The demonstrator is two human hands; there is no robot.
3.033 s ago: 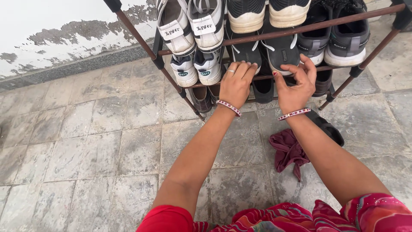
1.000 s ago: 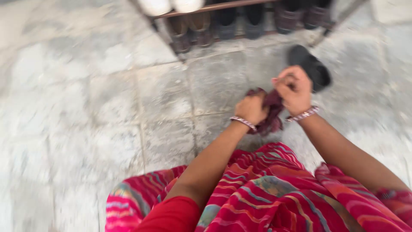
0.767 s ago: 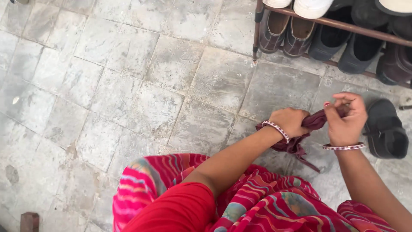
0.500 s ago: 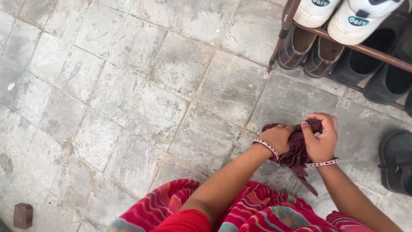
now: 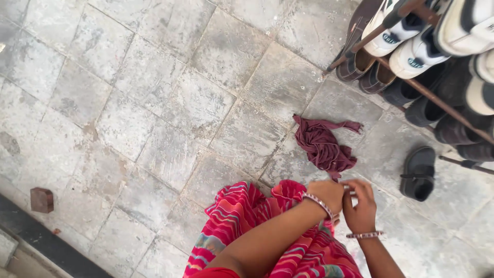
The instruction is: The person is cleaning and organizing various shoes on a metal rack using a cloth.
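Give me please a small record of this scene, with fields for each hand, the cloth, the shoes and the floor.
left hand: closed loosely, fingers against the right hand, above the red garment; whether it holds anything cannot be told
right hand: fingers curled toward the left hand; grip contents hidden
cloth: dark maroon, crumpled, lying on the floor just beyond the hands, apart from them
single shoe: black, alone on the floor beside the rack
shoe rack: metal bars, holding white and dark shoes
floor: grey stone tiles, worn
small block: reddish-brown, far left
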